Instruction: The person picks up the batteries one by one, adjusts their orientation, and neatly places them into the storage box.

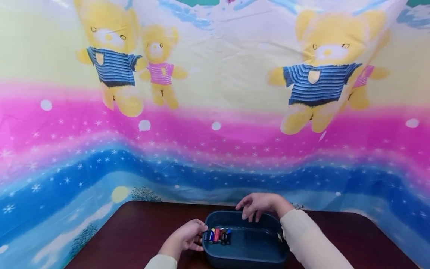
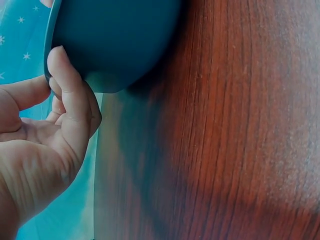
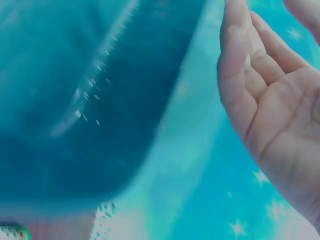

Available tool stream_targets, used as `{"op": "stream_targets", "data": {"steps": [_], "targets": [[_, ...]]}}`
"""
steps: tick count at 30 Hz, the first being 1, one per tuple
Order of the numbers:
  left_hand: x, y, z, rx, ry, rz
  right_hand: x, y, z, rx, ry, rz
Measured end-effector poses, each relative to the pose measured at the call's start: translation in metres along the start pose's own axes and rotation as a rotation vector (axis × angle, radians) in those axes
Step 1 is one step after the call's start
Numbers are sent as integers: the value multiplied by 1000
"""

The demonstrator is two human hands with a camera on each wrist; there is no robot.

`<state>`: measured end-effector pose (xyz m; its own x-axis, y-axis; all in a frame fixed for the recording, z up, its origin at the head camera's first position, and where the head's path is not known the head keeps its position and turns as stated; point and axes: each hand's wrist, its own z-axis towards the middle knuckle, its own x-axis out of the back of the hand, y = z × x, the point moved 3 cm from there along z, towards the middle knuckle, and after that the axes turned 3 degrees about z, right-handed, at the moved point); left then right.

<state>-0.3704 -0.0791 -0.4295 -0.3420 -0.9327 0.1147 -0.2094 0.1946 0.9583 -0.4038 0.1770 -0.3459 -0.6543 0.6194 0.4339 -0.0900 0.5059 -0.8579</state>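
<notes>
A dark teal plastic basin (image 1: 248, 259) stands on the table. Inside it, along the left end, several small batteries (image 1: 216, 236) lie side by side, coloured blue, red and dark. My left hand (image 1: 190, 233) pinches the basin's left rim; the left wrist view has this hand (image 2: 55, 130) with fingers against the outer wall. Over the far rim hovers my right hand (image 1: 261, 204), its fingers loosely bent and pointing left. The right wrist view shows that hand (image 3: 280, 105) holding nothing, beside the basin's wall (image 3: 145, 125).
The dark red-brown wooden table (image 1: 134, 231) extends on both sides of the basin. A cloth (image 1: 215, 149) printed with bears and snowflakes hangs behind it. At the basin's right inner end shows a small pale spot (image 1: 279, 237).
</notes>
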Motion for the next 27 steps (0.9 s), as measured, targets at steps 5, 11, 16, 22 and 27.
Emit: {"op": "stream_targets", "data": {"steps": [5,11,16,22,27], "targets": [[0,-1,0,9,-1,1,15,-4,-21,35,81,-27],[-1,1,-1,4,-5,3,31,5,-47,33,158,-27],[0,2,-2,-2,-11,8,41,22,-69,15,230,-84],[1,3,-2,26,-18,7,48,53,-96,5,274,-156],[1,2,-3,11,-8,16,54,80,-115,-19,288,-138]]}}
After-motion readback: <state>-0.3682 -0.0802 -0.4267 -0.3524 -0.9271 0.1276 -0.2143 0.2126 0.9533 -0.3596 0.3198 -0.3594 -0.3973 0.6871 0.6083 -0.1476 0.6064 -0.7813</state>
